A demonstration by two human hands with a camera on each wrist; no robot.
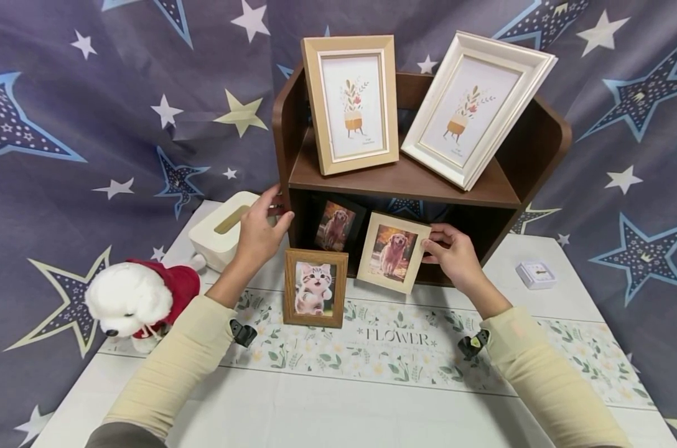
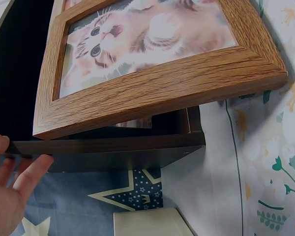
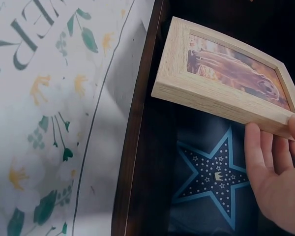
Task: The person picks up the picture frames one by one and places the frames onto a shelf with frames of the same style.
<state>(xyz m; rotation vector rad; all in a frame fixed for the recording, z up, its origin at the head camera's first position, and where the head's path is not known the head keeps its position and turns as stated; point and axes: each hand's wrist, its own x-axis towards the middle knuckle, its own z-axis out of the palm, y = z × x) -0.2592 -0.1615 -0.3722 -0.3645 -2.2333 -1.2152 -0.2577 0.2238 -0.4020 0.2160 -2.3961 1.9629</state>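
Observation:
My right hand pinches the right edge of a light wood picture frame with a dog photo, held tilted at the shelf's lower opening. In the right wrist view the thumb is on the frame's front and the fingers are behind it. My left hand grips the left side panel of the brown shelf, thumb and fingers on either side of its edge. A brown wood picture frame with a kitten photo stands in front of the shelf. Behind it, a dark picture frame with a dog photo leans inside the lower compartment.
On the upper shelf stand a tan picture frame and a tilted white picture frame. A cream tissue box and a white plush dog in red are at left. A small white box lies at right.

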